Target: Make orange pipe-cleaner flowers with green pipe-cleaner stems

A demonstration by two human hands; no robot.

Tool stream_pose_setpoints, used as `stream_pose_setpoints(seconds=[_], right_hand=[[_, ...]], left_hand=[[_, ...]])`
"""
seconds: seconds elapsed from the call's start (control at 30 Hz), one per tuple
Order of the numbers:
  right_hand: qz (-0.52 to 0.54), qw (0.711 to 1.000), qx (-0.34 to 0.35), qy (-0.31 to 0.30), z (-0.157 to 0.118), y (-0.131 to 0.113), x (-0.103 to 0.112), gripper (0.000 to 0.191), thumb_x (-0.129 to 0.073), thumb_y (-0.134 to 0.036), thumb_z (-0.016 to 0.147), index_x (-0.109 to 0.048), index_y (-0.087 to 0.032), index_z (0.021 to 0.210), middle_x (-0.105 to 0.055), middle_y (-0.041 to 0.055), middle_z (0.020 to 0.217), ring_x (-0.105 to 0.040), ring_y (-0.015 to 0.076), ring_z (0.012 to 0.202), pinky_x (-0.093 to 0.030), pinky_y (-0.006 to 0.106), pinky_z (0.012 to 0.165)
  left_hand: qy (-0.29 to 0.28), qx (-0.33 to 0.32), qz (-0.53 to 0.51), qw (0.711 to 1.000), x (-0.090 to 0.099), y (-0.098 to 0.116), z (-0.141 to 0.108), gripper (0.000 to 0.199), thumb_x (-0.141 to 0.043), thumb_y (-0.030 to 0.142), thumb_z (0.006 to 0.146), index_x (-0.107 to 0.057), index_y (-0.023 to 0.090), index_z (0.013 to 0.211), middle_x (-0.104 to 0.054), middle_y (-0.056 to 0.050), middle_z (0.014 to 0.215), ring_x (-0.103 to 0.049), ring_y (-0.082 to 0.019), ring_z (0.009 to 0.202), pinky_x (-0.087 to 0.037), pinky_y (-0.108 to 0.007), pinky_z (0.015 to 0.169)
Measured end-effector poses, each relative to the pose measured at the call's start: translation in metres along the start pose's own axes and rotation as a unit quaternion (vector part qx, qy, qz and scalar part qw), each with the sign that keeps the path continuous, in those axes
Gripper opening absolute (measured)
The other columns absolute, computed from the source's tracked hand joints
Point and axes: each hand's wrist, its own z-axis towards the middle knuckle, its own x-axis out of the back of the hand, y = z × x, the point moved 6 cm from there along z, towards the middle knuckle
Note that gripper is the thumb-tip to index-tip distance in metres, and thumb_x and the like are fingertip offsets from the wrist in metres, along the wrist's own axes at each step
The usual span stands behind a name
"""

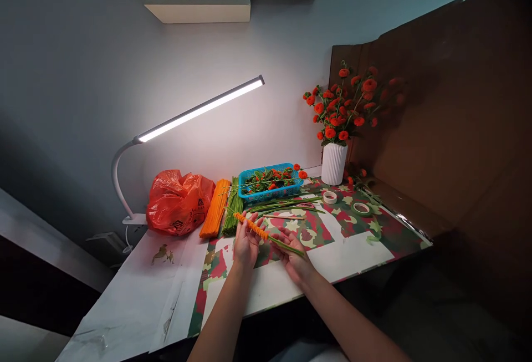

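Observation:
An orange chenille-stem coil (pixel 258 231), wound round a green pipe-cleaner stem (pixel 293 249), lies slantwise across both hands above the table. My left hand (pixel 246 245) is closed around the coil's upper part, palm partly up. Farther down, my right hand (pixel 294 256) has its fingers curled about the green stem, which rests along the palm. Behind my left hand lie a bundle of orange chenille stems (pixel 215 209) and a bundle of green ones (pixel 233 209). A thin stick (pixel 282 218) and loose green stems (pixel 278 205) lie just beyond the hands.
A blue basket (pixel 240 190) holds finished orange flowers with leaves. To the right stand a white ribbed vase (pixel 333 163) of orange flowers, white tape (pixel 330 197) and green tape (pixel 362 208). A red plastic bag (pixel 178 204) sits left under a lit lamp (pixel 203 108). Cardboard (pixel 440 112) walls the right side.

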Motion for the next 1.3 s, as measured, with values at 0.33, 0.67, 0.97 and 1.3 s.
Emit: stream_pose_setpoints(seconds=[0.33,0.67,0.97,1.3], right_hand=[[-0.014,0.995,0.07,0.069,0.004,-0.005,0.01,0.03,-0.083,-0.029,0.056,-0.067,-0.016,0.077,-0.071,0.004,0.082,-0.068,0.019,0.076,-0.055,0.035,0.078],[-0.174,0.973,0.143,0.046,0.007,-0.042,-0.011,0.031,-0.079,-0.04,0.059,-0.067,-0.017,0.076,-0.069,0.003,0.076,-0.064,0.0177,0.072,-0.052,0.034,0.074],[-0.422,0.868,0.262,0.029,0.03,-0.078,-0.034,0.025,-0.059,-0.036,0.079,-0.067,-0.016,0.091,-0.066,0.0055,0.077,-0.058,0.0187,0.07,-0.046,0.031,0.065],[-0.775,0.528,0.322,-0.129,0.046,-0.079,-0.055,0.014,-0.052,-0.017,0.084,-0.066,-0.02,0.084,-0.07,0.003,0.076,-0.061,0.018,0.075,-0.034,0.04,0.091]], left_hand=[[0.027,-0.055,0.111,0.992,-0.001,0.0,-0.007,0.052,-0.067,0.015,0.074,-0.042,0.028,0.118,-0.067,-0.002,0.088,-0.065,-0.012,0.056,-0.052,-0.019,0.047],[0.033,-0.152,0.152,0.976,0.005,0.002,-0.004,0.046,-0.067,0.001,0.066,-0.059,0.02,0.106,-0.065,0.001,0.078,-0.061,-0.01,0.062,-0.045,-0.014,0.05],[-0.083,-0.191,0.347,0.914,-0.017,-0.005,-0.014,0.036,-0.065,0.01,0.069,-0.066,0.021,0.103,-0.066,-0.002,0.077,-0.057,-0.015,0.068,-0.042,-0.02,0.061],[-0.191,-0.193,0.535,0.8,-0.028,-0.016,-0.02,0.026,-0.048,0.017,0.075,-0.064,0.019,0.096,-0.051,0.003,0.061,-0.043,-0.012,0.054,-0.033,-0.023,0.054]])
